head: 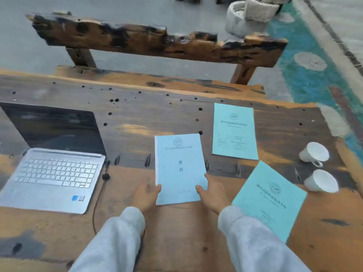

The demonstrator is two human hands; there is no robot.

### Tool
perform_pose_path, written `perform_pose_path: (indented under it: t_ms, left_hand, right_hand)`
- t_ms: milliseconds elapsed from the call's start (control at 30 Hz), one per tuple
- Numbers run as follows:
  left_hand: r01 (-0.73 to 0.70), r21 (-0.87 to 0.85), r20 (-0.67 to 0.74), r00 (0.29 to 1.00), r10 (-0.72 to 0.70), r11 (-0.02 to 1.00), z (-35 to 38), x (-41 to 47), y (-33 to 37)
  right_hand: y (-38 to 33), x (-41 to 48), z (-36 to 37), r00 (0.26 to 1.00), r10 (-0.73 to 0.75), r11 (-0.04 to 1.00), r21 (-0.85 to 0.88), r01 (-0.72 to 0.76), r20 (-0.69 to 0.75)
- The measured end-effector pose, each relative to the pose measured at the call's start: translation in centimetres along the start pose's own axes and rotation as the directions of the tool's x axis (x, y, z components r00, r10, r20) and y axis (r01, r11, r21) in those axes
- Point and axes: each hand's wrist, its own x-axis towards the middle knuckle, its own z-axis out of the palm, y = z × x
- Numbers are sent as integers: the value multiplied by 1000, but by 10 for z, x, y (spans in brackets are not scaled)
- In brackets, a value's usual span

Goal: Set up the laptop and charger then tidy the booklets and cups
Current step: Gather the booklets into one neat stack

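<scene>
A light blue booklet (179, 165) lies in the middle of the wooden table (137, 118). My left hand (146, 195) grips its lower left corner and my right hand (213, 193) grips its lower right edge. A second, teal booklet (234, 132) lies flat further back on the right. A third teal booklet (270, 201) lies askew at the near right, beside my right sleeve. An open silver laptop (53, 173) stands at the left with a dark screen. A black charger cable (98, 195) runs from its right side toward the near edge. Two white cups (314, 153) (322, 181) lie tipped on their sides at the far right.
A rough dark wooden bench (153, 41) stands just behind the table. Grey stone blocks (251, 14) sit on the floor beyond it. A teal patterned floor strip (314, 79) runs along the right. The table's right edge is close to the cups.
</scene>
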Motion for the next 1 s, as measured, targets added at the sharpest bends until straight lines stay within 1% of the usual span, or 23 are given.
perform_pose_path:
  t_ms: [167,267,400,500,600,867,1000]
  left_hand:
    - [127,-150,-94,985,-142,980,28,31,6]
    - [130,-221,-124,979,-160,967,42,45,10]
    - [110,-190,-232,961,-153,976,53,56,11]
    - [95,-124,-254,959,-124,988,56,58,10]
    - [51,-117,-266,961,-81,992,59,59,3]
    - [0,-74,-201,980,-14,997,57,63,-10]
    - [-1,-21,-181,983,-3,1000,53,64,-15]
  right_hand:
    - [19,51,-1,998,-47,998,31,46,47]
    - [27,60,-2,998,-43,998,47,41,54]
    - [34,67,0,996,-45,999,20,43,81]
    - [34,72,1,994,-22,999,51,17,103]
    - [33,76,4,995,9,998,54,-15,101]
    - [35,79,14,998,49,998,39,-51,31]
    - [36,73,26,996,59,997,58,-55,-72]
